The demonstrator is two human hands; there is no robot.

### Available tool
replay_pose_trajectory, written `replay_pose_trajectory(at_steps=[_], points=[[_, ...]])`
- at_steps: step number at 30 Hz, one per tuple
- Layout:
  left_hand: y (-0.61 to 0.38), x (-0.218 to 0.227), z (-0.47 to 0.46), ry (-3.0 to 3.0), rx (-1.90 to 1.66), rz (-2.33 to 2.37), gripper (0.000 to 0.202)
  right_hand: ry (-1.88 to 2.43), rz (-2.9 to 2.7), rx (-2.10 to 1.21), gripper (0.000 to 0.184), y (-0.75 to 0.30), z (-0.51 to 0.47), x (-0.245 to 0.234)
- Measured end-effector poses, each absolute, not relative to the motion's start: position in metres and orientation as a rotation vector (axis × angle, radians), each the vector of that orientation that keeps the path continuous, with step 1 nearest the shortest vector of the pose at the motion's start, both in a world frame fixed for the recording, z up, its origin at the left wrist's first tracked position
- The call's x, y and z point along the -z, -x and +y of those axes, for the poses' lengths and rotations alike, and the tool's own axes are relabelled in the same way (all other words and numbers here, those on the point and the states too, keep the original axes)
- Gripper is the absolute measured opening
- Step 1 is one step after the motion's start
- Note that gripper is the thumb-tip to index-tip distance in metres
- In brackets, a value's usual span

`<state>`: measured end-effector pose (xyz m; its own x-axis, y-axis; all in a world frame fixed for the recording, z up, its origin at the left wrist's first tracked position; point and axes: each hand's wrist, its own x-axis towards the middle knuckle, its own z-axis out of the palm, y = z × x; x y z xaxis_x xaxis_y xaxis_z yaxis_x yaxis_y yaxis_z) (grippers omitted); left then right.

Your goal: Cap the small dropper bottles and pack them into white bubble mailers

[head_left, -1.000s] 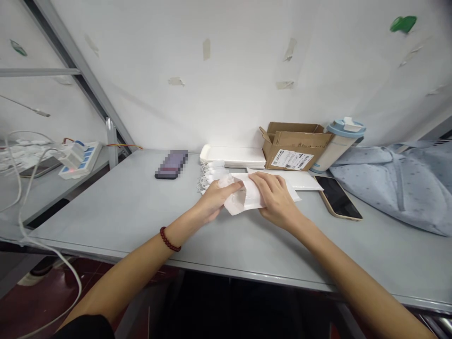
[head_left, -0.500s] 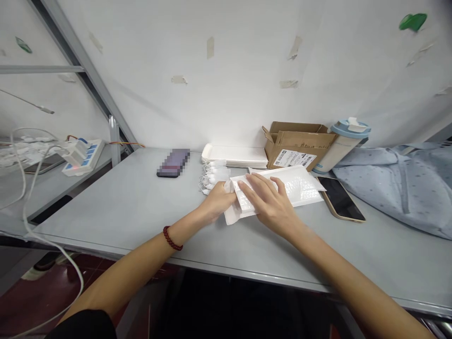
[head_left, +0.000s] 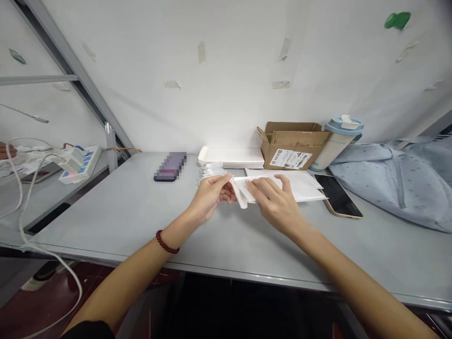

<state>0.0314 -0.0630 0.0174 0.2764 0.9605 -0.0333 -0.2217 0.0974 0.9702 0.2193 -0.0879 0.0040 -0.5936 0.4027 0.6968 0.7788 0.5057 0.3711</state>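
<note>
A white bubble mailer (head_left: pixel 300 188) lies flat on the grey table (head_left: pixel 141 212), its open flap end pointing left. My left hand (head_left: pixel 208 197) pinches a thin white strip at the flap (head_left: pixel 241 197), fingers closed on it. My right hand (head_left: pixel 273 202) lies on the mailer's left part with fingers stretched out, pressing it down. A bundle of small white cabled pieces (head_left: pixel 208 172) sits just behind my left hand.
Behind stand a stack of white mailers (head_left: pixel 231 157), an open cardboard box (head_left: pixel 293 146) and a lidded tumbler (head_left: pixel 335 143). A phone (head_left: pixel 337 195) lies right of the mailer, a dark phone (head_left: pixel 170 165) to the left. Blue cloth (head_left: pixel 399 179) covers the right; a power strip (head_left: pixel 79 162) sits far left.
The mailer has been laid flatter on the table. My left hand has shifted from the mailer's corner to pinching the strip at its flap; my right hand has slid slightly right and up.
</note>
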Motion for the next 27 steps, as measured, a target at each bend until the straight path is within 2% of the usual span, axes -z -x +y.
replay_pose_trajectory(at_steps=[5,9,12,14,17,18,21,27], points=[[-0.035,-0.016,-0.066,-1.311,-1.070,0.885,0.020,0.894,-2.166,0.913,0.032,-0.220,-0.085,-0.002],[-0.040,-0.006,-0.069,-1.803,-1.207,0.981,0.026,0.857,-2.103,0.842,0.020,-0.221,-0.083,-0.002],[-0.043,0.003,-0.069,-2.157,-1.325,0.949,0.029,0.797,-2.092,0.808,0.019,-0.221,-0.083,-0.003],[-0.044,0.007,-0.070,-2.291,-1.331,0.886,0.025,0.778,-2.100,0.801,0.019,-0.222,-0.084,-0.005],[-0.046,0.010,-0.073,-2.309,-1.169,0.868,0.009,0.772,-2.103,0.813,0.019,-0.223,-0.086,-0.007],[-0.047,0.010,-0.074,-2.276,-1.094,0.894,0.009,0.770,-2.098,0.813,0.019,-0.222,-0.086,-0.008],[-0.050,0.009,-0.080,-2.123,-0.919,0.959,0.025,0.772,-2.047,0.778,0.016,-0.221,-0.086,-0.010],[-0.054,0.008,-0.082,-1.881,-0.798,0.894,0.032,0.887,-2.040,0.638,0.015,-0.221,-0.079,-0.006]])
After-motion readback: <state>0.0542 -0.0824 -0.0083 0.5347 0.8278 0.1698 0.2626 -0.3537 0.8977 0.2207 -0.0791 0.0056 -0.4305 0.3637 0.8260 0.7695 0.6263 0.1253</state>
